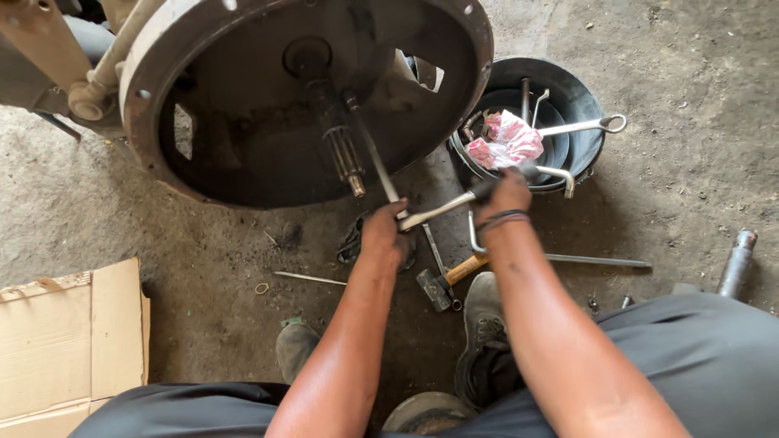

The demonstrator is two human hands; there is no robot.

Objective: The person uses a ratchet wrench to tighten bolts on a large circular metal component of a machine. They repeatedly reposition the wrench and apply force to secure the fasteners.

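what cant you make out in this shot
Head view:
- Far end of the thin metal rod held by the left hand: lost in shadow inside the round rusty metal housing.
- Right hand's grip on the silver bar: blurred.
- Black bucket contents: hidden under pink rag.
- Housing top: cut off.

One camera on the head looks steeply down, from close, at the hands [442,215] and the dirt floor [690,195].
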